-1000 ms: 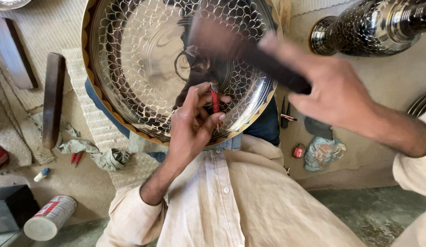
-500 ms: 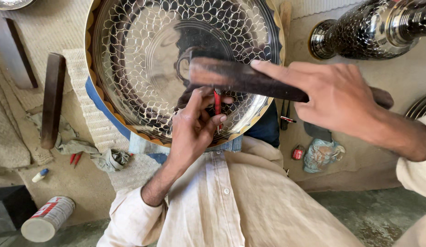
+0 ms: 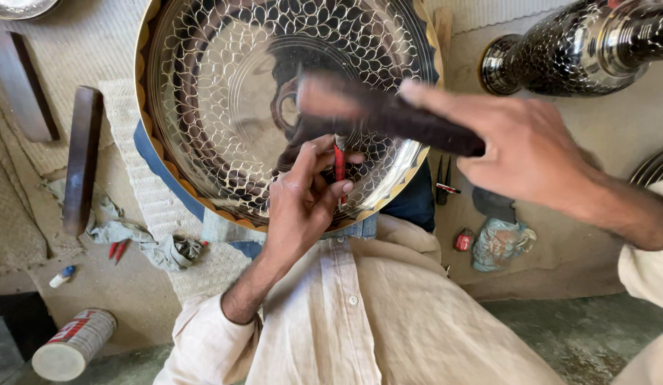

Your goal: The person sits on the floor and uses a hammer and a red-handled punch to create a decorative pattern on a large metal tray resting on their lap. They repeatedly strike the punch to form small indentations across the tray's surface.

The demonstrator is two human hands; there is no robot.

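A large round metal tray (image 3: 224, 107), polished bright and chased all over with a scale-like pattern, lay tilted across the person's lap, its scalloped brass-coloured rim nearest the cream shirt (image 3: 360, 314). The left hand (image 3: 303, 203) rested on the lower part of the tray with its fingers pinched shut around a slim red-handled chisel (image 3: 339, 165), held upright with its tip against the metal. The right hand (image 3: 531, 153) was closed on the handle end of a dark wooden mallet (image 3: 388, 114), which lay across the view above the chisel and was blurred, so whether it touched the chisel's top could not be told. The two hands were apart, the right higher and off to the side of the left. Past the tray's far right edge lay an engraved metal vase (image 3: 581, 46) on its side on the floor, and near the knee sat a small red item (image 3: 464, 240) beside a crumpled bluish bag (image 3: 499, 242) and a dark pair of pliers-like tools (image 3: 444, 182). On the other side a long dark wooden bar (image 3: 82, 160) lay on woven matting (image 3: 75, 50), with a grey rag (image 3: 142, 239) just below it, a couple of small red-tipped tools (image 3: 117, 249) next to the rag, and a cylindrical can (image 3: 73, 344) lying on its side near the lower corner.
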